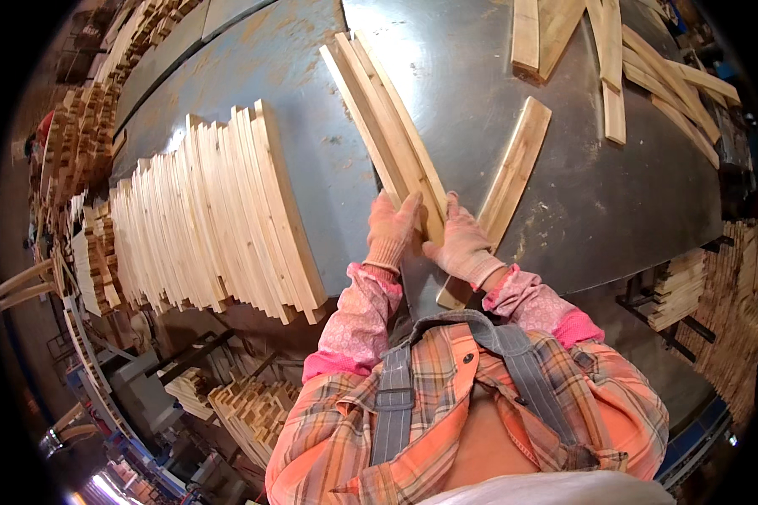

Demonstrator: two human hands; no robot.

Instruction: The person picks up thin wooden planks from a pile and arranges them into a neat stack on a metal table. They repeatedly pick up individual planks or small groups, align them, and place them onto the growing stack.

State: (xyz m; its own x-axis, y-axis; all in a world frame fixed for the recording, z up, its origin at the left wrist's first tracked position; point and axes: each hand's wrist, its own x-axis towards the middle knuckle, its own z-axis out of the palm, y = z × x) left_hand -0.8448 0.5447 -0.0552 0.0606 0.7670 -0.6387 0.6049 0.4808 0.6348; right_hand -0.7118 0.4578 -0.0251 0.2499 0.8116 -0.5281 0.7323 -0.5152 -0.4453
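At the middle of the view, two gloved hands close on the near end of a few long, pale wood strips (385,126), lying side by side on a grey metal bench (581,210). From the hands, the strips run away toward 11 o'clock, their far ends slightly uneven. The left hand (389,229) has its grip closed around the 9 o'clock side, the thumb laid over the wood; the right hand (465,240) pinches the 3 o'clock side — its thumb near the close end, a finger pointing up along the edge.

A loose board (514,181) passes beneath or behind the right hand, running from about 6 o'clock near the body out to 1 o'clock, with darker streaks in its grain. At 9 o'clock from the hands, a long row of strips (210,219) stands packed tightly together, its ends staggered. Between 1 and 2 o'clock lie more boards (526,38), some crossing one another at angles.

Off the bench, stacked timber (682,286) sits near 3 o'clock, and another stack (253,417) shows between 7 and 8 o'clock. Pink patterned sleeves (358,316) cover the forearms — above them comes an orange plaid shirt (446,362) with grey straps (393,400).
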